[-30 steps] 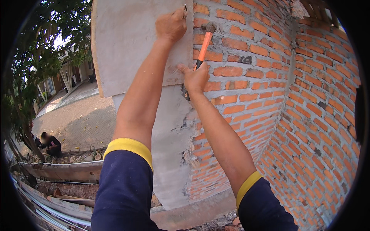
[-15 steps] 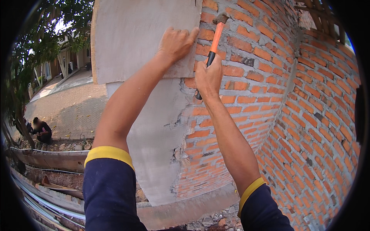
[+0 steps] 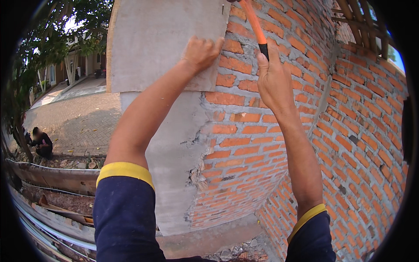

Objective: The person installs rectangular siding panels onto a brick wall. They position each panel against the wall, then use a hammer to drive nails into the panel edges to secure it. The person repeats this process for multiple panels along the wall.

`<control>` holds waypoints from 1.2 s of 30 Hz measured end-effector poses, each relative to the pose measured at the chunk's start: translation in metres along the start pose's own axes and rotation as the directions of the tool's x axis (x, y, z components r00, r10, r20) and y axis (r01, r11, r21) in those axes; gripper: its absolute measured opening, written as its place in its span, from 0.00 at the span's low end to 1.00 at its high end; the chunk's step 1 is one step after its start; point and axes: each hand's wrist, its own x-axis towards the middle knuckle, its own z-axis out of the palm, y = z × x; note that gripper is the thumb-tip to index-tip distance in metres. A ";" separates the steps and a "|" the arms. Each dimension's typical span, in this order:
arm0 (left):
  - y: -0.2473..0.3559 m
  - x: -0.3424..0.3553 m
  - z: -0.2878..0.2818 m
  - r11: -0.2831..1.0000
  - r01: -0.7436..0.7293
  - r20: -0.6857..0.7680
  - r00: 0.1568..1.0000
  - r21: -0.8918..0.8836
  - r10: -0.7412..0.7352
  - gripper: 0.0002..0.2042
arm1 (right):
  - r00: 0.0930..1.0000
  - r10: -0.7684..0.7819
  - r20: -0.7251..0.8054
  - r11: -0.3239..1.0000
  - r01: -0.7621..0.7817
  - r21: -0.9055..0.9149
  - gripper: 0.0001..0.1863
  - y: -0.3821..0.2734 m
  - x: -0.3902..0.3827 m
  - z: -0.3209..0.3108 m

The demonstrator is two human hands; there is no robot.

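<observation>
A flat grey board [image 3: 152, 48] stands upright against the plastered wall edge [image 3: 170, 131]. My left hand [image 3: 201, 54] is on the board near its right edge, fingers curled; whatever they may pinch is hidden. My right hand [image 3: 276, 83] grips the black end of a hammer [image 3: 254, 24] with an orange handle, its thumb along the grip. The hammer's head is mostly cut off by the top of the picture, close to the board's upper right edge. There, a small nail [image 3: 223, 9] sticks out of the board.
Bare brickwork [image 3: 244, 139] meets another brick wall [image 3: 349, 153] at a corner on the right. Rubble [image 3: 244, 251] lies at the wall's foot. Pipes [image 3: 52, 231] run at lower left. Farther off, a person [image 3: 42, 143] crouches beside the paving [image 3: 83, 126].
My right hand has moved right and slightly up with the hammer, whose head has risen to the picture's top edge. My left hand stays on the board. The view has shifted slightly.
</observation>
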 end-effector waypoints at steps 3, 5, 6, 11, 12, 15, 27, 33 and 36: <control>0.001 0.000 -0.002 1.000 0.008 0.026 1.000 -0.014 -0.008 0.20 | 0.999 -0.026 0.047 0.994 0.031 -0.101 0.19 -0.005 0.009 -0.001; 0.002 0.001 -0.003 0.999 0.026 0.047 0.999 -0.031 -0.025 0.20 | 0.997 -0.060 0.048 0.990 0.065 -0.123 0.19 -0.007 0.014 0.001; 0.002 0.001 -0.003 0.999 0.030 0.046 0.999 -0.031 -0.029 0.20 | 0.997 -0.052 0.054 0.989 0.059 -0.137 0.19 -0.008 0.016 0.003; 0.003 -0.001 0.001 1.000 0.023 0.004 1.000 -0.018 -0.023 0.20 | 1.000 -0.026 -0.013 0.988 0.024 -0.150 0.18 -0.015 0.018 0.000; 0.002 -0.001 0.002 0.999 0.031 0.002 1.000 -0.026 -0.031 0.20 | 0.985 -0.136 -0.110 0.985 0.123 -0.118 0.17 -0.016 0.019 -0.002; 0.003 -0.002 0.003 0.998 0.038 0.014 0.999 -0.047 -0.037 0.20 | 0.885 -0.337 -0.320 0.941 0.329 -0.079 0.14 -0.020 0.025 -0.010; 0.005 0.000 -0.001 0.999 0.041 0.051 0.998 -0.034 -0.039 0.19 | 0.848 -0.374 -0.376 0.919 0.394 -0.025 0.14 -0.003 0.034 -0.012; 0.004 0.003 0.002 0.998 0.040 0.051 0.998 -0.044 -0.038 0.20 | 0.997 -0.073 0.033 0.982 0.078 -0.174 0.14 0.004 0.047 0.005; 0.004 0.004 0.000 0.999 0.040 0.039 0.998 -0.032 -0.039 0.20 | 0.988 -0.117 -0.100 0.989 0.107 -0.097 0.14 0.008 0.040 0.003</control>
